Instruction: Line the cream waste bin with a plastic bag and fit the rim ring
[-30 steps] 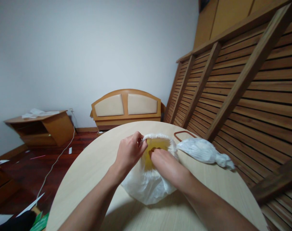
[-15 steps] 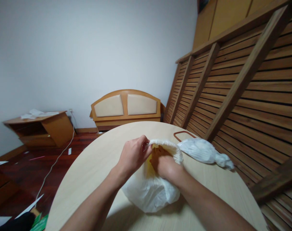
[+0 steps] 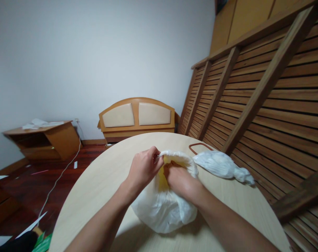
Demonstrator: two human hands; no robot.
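Observation:
A white plastic bag (image 3: 165, 215) stands on the pale round table (image 3: 96, 189), its mouth turned up and a yellow surface (image 3: 162, 180) showing inside. My left hand (image 3: 145, 162) pinches the gathered rim at the bag's left side. Through the opening reaches my right hand (image 3: 179, 178); its fingers are inside the bag and mostly hidden, so what they touch does not show. Just beyond, to the right, lies a second white bundle (image 3: 221, 164), twisted at one end, with a brown loop handle (image 3: 199, 145) at its other end.
Slatted wooden panels (image 3: 253, 105) lean along the table's right side. Behind the table stands a padded headboard (image 3: 136, 115). A low wooden cabinet (image 3: 48, 140) with papers on top is at the left, and a white cable (image 3: 56, 182) runs across the dark red floor.
My right hand has shifted slightly within the bag's mouth, its fingers now less visible. My left hand keeps its pinch on the rim, having moved slightly left and up.

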